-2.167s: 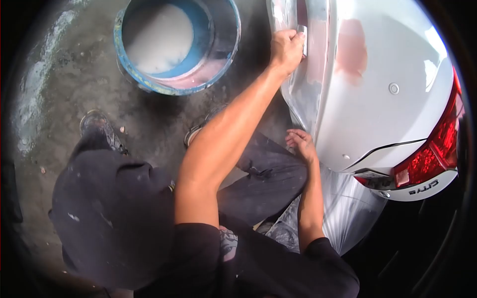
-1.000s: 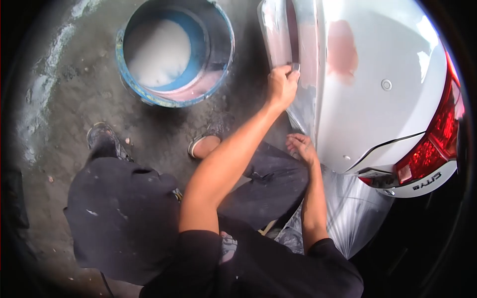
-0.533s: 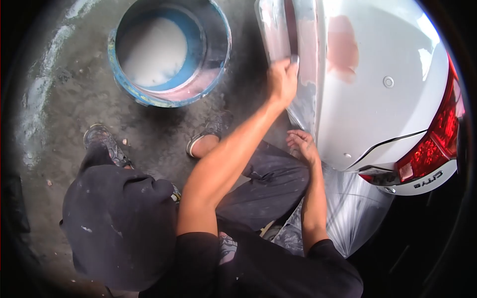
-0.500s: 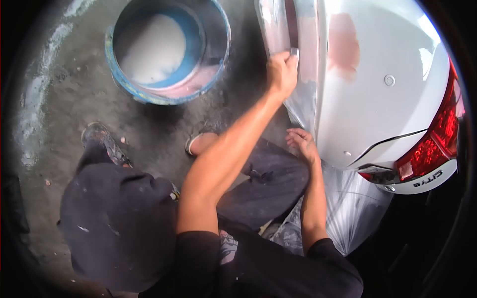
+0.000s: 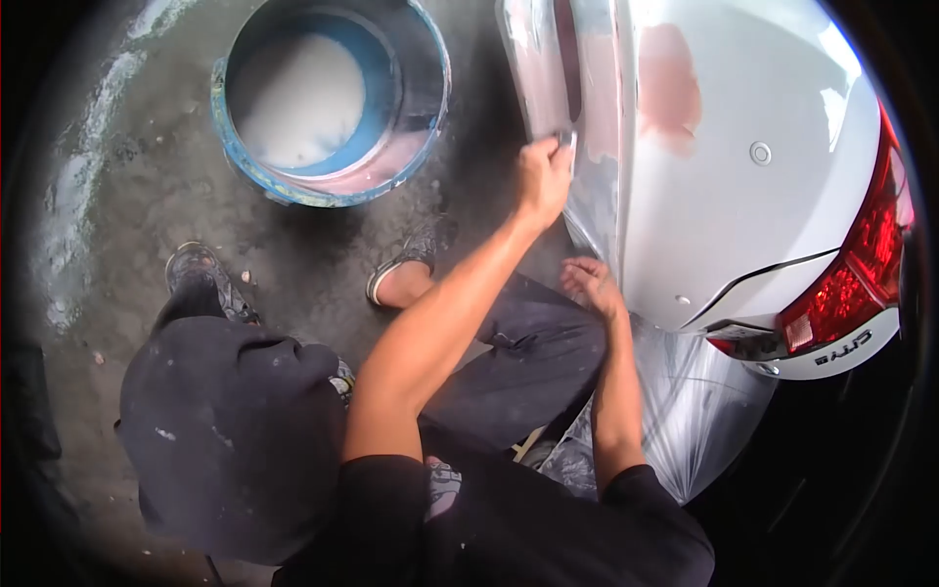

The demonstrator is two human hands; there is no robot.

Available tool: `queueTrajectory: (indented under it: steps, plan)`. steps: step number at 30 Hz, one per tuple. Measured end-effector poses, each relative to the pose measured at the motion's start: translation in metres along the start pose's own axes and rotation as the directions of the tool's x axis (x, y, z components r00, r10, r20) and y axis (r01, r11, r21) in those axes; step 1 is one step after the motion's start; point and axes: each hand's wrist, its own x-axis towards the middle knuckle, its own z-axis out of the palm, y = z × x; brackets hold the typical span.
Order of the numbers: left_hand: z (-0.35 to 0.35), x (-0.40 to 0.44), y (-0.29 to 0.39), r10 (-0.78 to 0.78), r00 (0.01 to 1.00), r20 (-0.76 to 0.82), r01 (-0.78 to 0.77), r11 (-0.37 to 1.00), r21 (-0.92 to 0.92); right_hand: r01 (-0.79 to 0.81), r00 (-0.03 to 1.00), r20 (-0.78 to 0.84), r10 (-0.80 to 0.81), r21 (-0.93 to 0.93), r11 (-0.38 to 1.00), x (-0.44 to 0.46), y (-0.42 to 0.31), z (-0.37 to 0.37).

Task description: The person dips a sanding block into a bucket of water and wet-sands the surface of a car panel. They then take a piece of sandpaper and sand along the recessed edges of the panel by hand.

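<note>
My left hand (image 5: 545, 181) is closed on a small grey piece (image 5: 567, 139), its kind blurred. It is at the edge of a car body panel (image 5: 599, 98) that has pinkish and grey patches. My right hand (image 5: 593, 285), its fingers loosely bent and apart, holds nothing that I can see. It hangs over my right knee, near the lower edge of the white car (image 5: 729, 225).
A big blue bucket (image 5: 220, 117) with milky liquid stands on the stained floor to the left. A reddish patch (image 5: 670, 88) marks the white panel. Clear plastic sheeting (image 5: 694, 411) hangs below the red tail light (image 5: 851, 293).
My left hand has slid down along the panel edge towards me, with the grey piece in it. My right hand has barely moved.
</note>
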Motion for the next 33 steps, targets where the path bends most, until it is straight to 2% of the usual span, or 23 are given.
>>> queueTrajectory:
  steps: [2,4,5,8,10,12,13,15,17,20,23,24,26,27,30,31,32,33]
  plan:
    - [0.004,-0.005,-0.005,0.048,0.997,-0.062,-0.047,0.999,0.021,0.038,0.999,-0.028,-0.037,0.048,0.998,0.002,-0.015,0.001]
    - [-0.001,0.039,0.025,0.149,0.988,0.04,-0.153,0.978,0.139,0.038,0.998,-0.049,-0.034,0.075,0.996,0.001,-0.019,0.004]
    - [0.004,0.048,0.023,0.066,0.998,0.024,-0.067,0.997,0.037,0.058,0.997,-0.055,-0.056,0.041,0.997,0.003,-0.015,0.004]
    - [-0.002,0.03,0.018,0.057,0.996,0.071,-0.061,0.997,0.052,0.047,0.998,-0.03,-0.047,-0.004,0.999,-0.005,0.0,0.0]
    - [0.002,0.006,0.002,0.079,0.997,0.02,-0.08,0.995,0.057,0.024,1.0,0.005,-0.024,-0.018,1.0,-0.001,-0.001,-0.001]
    - [0.01,-0.002,0.006,0.144,0.982,-0.123,-0.121,0.977,0.176,0.069,0.998,-0.012,-0.069,-0.002,0.998,0.005,-0.015,-0.002]
    - [0.011,0.006,0.004,0.145,0.982,-0.122,-0.123,0.978,0.171,0.07,0.997,-0.016,-0.07,-0.005,0.998,0.006,-0.018,-0.003]
    - [0.006,0.017,0.014,-0.072,0.996,0.055,0.06,0.979,0.196,0.046,0.998,-0.051,-0.044,0.027,0.999,-0.005,-0.024,0.004]
    - [0.007,0.007,0.014,-0.088,0.995,0.038,0.079,0.977,0.2,0.048,0.998,-0.036,-0.047,0.021,0.999,-0.008,-0.008,0.005]
    - [0.012,-0.016,0.004,-0.025,1.0,-0.016,0.027,0.988,0.155,0.029,0.999,-0.036,-0.028,0.038,0.999,-0.016,0.006,0.006]
    - [0.022,-0.019,-0.021,0.232,0.95,-0.209,-0.188,0.959,0.211,0.047,0.998,-0.04,-0.045,0.055,0.997,-0.008,0.003,0.005]
    - [0.017,-0.009,-0.006,0.234,0.95,-0.205,-0.19,0.958,0.213,0.053,0.998,-0.041,-0.051,0.042,0.998,-0.009,0.005,0.005]
    - [0.008,0.018,0.019,0.189,0.982,-0.013,-0.182,0.959,0.216,0.043,0.998,-0.042,-0.04,0.063,0.997,-0.009,0.005,0.005]
    - [0.014,0.033,0.019,0.11,0.991,-0.077,-0.104,0.992,0.068,0.036,0.998,-0.048,-0.032,0.083,0.996,-0.01,0.007,0.006]
    - [0.009,0.021,0.013,0.106,0.993,-0.047,-0.108,0.993,-0.039,-0.01,0.999,-0.047,0.015,0.103,0.995,-0.008,0.02,0.006]
    - [0.005,0.006,0.016,0.13,0.991,-0.042,-0.127,0.989,0.073,0.009,0.999,-0.045,-0.005,0.1,0.995,0.003,0.015,0.002]
    - [0.009,-0.007,-0.009,0.261,0.958,-0.122,-0.236,0.954,0.183,0.008,1.0,-0.028,-0.006,0.075,0.997,0.0,0.014,0.002]
    - [0.013,-0.017,-0.025,0.181,0.973,-0.145,-0.168,0.981,0.098,0.015,1.0,-0.02,-0.014,0.055,0.998,0.0,0.011,0.002]
